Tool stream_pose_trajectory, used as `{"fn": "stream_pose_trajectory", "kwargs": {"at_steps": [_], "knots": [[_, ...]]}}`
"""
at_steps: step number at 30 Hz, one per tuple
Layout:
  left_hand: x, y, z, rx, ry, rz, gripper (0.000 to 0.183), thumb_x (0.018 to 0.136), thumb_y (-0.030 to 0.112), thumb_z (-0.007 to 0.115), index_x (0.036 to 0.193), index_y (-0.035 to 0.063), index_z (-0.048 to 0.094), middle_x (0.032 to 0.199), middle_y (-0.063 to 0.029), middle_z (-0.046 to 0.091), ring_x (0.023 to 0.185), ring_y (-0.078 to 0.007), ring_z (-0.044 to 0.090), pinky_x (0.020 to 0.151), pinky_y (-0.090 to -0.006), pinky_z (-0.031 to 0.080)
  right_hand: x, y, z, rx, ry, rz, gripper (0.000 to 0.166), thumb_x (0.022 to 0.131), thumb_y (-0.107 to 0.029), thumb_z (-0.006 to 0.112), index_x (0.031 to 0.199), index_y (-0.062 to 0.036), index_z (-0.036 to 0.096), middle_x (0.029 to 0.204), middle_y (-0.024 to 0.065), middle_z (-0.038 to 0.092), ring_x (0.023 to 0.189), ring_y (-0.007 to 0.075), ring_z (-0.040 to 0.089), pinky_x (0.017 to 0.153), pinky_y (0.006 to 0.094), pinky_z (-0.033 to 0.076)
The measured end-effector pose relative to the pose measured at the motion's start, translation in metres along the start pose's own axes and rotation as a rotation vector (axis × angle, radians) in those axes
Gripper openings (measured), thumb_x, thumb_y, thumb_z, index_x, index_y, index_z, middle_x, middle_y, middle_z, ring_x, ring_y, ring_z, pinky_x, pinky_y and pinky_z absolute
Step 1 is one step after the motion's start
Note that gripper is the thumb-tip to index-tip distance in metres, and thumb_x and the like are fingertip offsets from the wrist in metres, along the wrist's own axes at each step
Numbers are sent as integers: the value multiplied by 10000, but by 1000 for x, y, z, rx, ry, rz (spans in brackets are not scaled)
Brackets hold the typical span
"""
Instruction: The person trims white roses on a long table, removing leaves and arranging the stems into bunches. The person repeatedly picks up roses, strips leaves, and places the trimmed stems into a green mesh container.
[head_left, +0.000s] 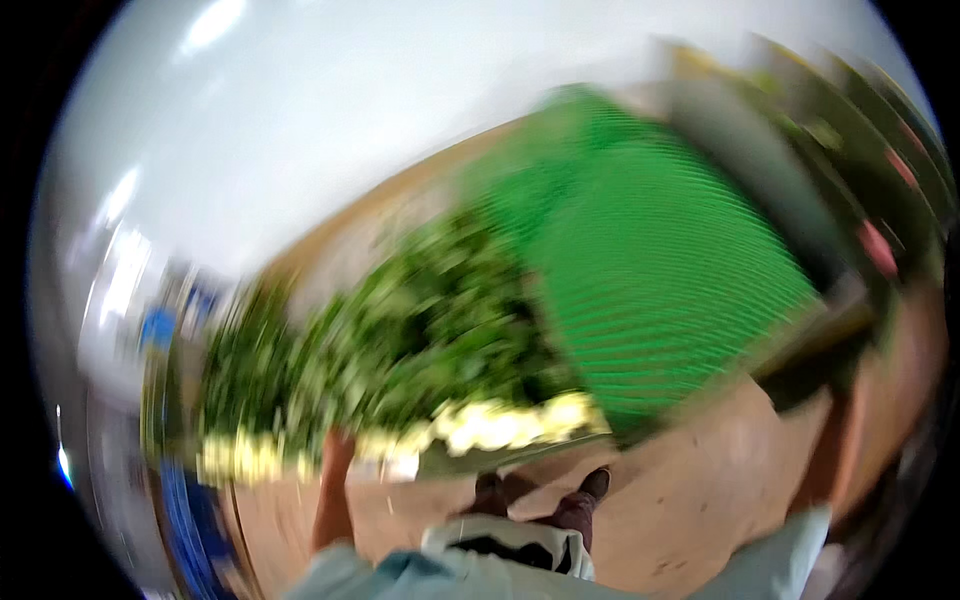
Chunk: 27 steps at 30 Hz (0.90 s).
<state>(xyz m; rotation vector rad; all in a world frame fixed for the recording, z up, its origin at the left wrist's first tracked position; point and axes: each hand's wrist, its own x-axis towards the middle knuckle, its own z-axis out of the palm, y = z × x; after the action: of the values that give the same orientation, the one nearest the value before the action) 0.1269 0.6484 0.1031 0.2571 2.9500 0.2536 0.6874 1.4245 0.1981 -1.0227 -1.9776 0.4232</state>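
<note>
The whole view is blurred. My left hand (339, 444) is at the near edge of a row of cut flowers, beside their pale yellow heads (495, 426). Whether its fingers hold anything is not clear. Long leafy green stems (442, 322) stretch away behind the heads. My right arm reaches forward on the right, and my right hand (843, 386) is smeared near a dark-edged rack or tray (817, 352). Its grip cannot be made out. Between the hands lies a bright green ribbed or mesh sheet (667, 277), next to the stems.
Slanted dark panels or dividers (847, 150) with pinkish spots stand at the right. A pale wall (375, 90) rises behind. Blue items (187, 525) are at the lower left. My shoes (596, 482) stand on the brown floor (675, 510).
</note>
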Motion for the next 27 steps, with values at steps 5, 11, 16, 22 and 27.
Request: {"fn": "stream_pose_trajectory", "kwargs": {"at_steps": [5, 11, 16, 22, 27], "knots": [[-35, -36, 28, -545, 249, 97, 313, 760, 178, 645, 1014, 6, 585, 984, -200, 608, 890, -347, 603, 758, -401, 489, -77, -51, -8, -197, 158, -22, 322, 825, -144, 560, 1128, -44, 601, 1031, 109, 634, 846, 170, 600, 724, 305, 487], [-13, -59, -6, -559, 422, -53, 388, 758, 218, 692, 1059, 14, 558, 991, -184, 592, 857, -316, 607, 743, -381, 495, -328, -205, 77, 94, -318, 394, 283, 860, -155, 549, 1114, -42, 597, 980, 103, 633, 760, 156, 588, 639, 310, 492], [31, -76, 23, -462, 92, 10, 355, 761, 272, 635, 1035, 59, 561, 933, -167, 594, 850, -346, 578, 724, -424, 469, -466, -334, 181, 150, -1064, 921, 253, 888, -163, 539, 1103, -41, 594, 938, 98, 633, 688, 144, 578, 568, 314, 497], [37, -97, 21, -592, -83, 7, 382, 827, 316, 570, 1119, 71, 551, 1007, -171, 617, 939, -332, 590, 799, -438, 480, -431, -534, 241, 470, -1274, 52, 356, 930, -250, 536, 1171, 11, 534, 1020, 105, 614, 863, 187, 590, 749, 307, 481], [-21, -160, -3, -1012, 328, -83, 355, 826, 156, 583, 1156, 63, 491, 863, -163, 623, 746, -333, 607, 661, -404, 480, -434, -613, 331, 741, -1544, -73, 289, 949, -241, 498, 1068, 3, 598, 837, 55, 631, 687, 146, 567, 627, 272, 470]]}}
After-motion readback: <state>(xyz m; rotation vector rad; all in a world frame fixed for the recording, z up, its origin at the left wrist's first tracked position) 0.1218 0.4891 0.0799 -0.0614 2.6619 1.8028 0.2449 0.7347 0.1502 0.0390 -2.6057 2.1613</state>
